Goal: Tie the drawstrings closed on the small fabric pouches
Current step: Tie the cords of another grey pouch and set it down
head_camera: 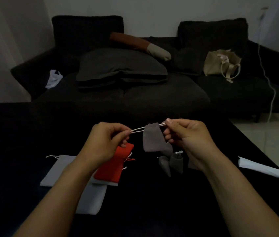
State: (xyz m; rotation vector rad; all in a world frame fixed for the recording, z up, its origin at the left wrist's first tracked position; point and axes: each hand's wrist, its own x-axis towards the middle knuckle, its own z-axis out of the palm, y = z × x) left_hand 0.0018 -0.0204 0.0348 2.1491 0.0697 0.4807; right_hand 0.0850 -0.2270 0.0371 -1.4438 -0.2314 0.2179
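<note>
A small grey pouch (152, 139) hangs in the air above the black table (152, 202), its mouth gathered. My left hand (104, 139) pinches the pale drawstring (137, 130) that runs out to the left of the pouch. My right hand (186, 134) pinches the drawstring on the pouch's right side. A red pouch (113, 166) lies on the table under my left wrist, with its cords loose at its right edge. Two small dark grey pouches (171, 162) lie below the hanging one. Light grey pouches (58, 170) lie flat at the left.
A white folded item (260, 166) lies near the table's right edge. Behind the table stands a dark sofa (135, 93) with cushions, a beige tote bag (220, 64) and a white plastic bag (53, 79). A white cable (270, 86) hangs at the right.
</note>
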